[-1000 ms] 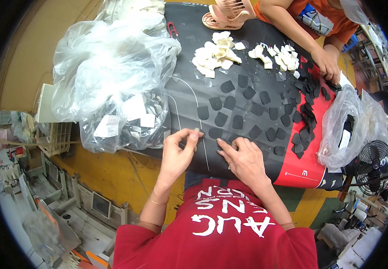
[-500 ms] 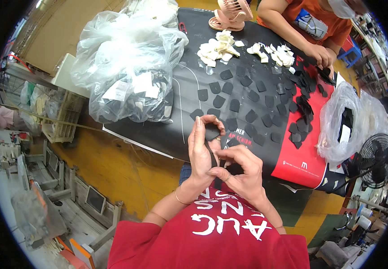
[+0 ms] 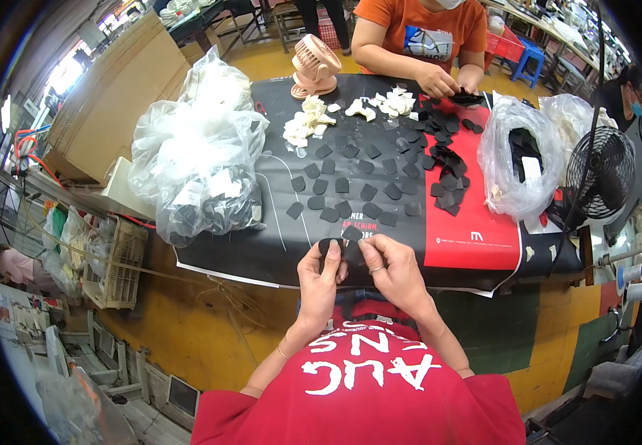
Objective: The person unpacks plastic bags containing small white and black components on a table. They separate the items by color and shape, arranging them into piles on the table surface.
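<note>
In front of my chest, at the near edge of the table, both hands are closed in pinches close together. My left hand (image 3: 316,285) grips a small black fabric piece (image 3: 326,245) between thumb and fingers. My right hand (image 3: 399,274) pinches another black piece (image 3: 352,233) right beside it; whether the two are joined I cannot tell. Beyond them, several black tab-shaped pieces (image 3: 369,192), each with one rounded end, lie spread over the black table cover (image 3: 284,256). A heap of similar black pieces (image 3: 450,178) rests on the red part of the cover.
Cream-coloured pieces (image 3: 310,122) lie piled near a pink fan (image 3: 315,67). Large clear plastic bags (image 3: 195,163) stand at left, and an open bag (image 3: 495,170) at right beside a black fan (image 3: 599,170). Across the table, a co-worker in orange (image 3: 425,44) handles black pieces.
My hands have drawn apart from an overlapping hold, and the black pieces now show between my fingertips. The view has tilted up, showing more of the co-worker and the room behind.
</note>
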A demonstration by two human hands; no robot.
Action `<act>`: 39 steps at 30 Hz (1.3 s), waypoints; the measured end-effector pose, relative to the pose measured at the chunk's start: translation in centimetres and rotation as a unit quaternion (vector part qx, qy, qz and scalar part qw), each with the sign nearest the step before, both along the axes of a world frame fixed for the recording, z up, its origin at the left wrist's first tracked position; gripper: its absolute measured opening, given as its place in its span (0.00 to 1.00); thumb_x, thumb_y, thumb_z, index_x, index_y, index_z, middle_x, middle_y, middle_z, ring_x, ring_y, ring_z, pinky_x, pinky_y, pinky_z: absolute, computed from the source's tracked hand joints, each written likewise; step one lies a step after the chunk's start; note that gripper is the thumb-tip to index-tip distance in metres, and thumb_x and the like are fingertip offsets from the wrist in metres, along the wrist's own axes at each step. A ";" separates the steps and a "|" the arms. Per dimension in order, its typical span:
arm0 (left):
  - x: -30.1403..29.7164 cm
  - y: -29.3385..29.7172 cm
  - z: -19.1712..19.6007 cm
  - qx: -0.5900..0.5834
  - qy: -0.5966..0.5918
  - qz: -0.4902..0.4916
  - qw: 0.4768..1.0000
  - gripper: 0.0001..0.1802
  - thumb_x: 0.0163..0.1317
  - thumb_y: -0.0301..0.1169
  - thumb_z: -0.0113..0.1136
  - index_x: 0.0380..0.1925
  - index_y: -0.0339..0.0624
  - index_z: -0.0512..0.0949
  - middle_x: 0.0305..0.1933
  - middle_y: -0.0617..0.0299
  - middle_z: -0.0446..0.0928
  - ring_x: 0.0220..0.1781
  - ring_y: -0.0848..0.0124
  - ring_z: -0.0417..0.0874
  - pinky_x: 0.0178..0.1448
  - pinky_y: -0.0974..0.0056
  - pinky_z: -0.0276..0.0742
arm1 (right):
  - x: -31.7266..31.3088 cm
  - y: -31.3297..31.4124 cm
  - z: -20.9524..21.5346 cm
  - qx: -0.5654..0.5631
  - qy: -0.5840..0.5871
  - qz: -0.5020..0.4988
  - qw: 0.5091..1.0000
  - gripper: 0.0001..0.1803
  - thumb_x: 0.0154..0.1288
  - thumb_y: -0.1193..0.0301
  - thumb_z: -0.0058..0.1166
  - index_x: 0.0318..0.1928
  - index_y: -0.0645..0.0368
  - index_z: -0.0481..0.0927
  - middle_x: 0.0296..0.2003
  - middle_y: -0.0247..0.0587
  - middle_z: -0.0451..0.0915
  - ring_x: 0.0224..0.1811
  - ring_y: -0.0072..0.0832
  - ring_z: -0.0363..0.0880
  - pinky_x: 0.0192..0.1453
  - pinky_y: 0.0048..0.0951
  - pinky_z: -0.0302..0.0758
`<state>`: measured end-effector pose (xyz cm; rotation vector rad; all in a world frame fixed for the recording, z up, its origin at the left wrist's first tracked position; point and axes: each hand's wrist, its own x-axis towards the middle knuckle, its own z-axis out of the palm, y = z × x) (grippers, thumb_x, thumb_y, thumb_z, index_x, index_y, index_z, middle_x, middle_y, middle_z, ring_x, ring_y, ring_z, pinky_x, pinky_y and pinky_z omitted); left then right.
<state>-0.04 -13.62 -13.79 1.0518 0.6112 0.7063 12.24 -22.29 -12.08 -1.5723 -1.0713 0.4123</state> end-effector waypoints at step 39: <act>3.7 3.1 0.0 0.240 0.164 -0.263 0.920 0.19 0.73 0.23 0.48 0.61 0.35 0.76 0.28 0.61 0.76 0.23 0.77 0.72 0.33 0.69 0.72 | 8.2 0.9 -4.0 -0.230 -0.358 -0.187 0.886 0.22 0.59 0.71 0.65 0.54 0.58 0.81 0.37 0.43 0.82 0.41 0.37 0.80 0.47 0.37 0.73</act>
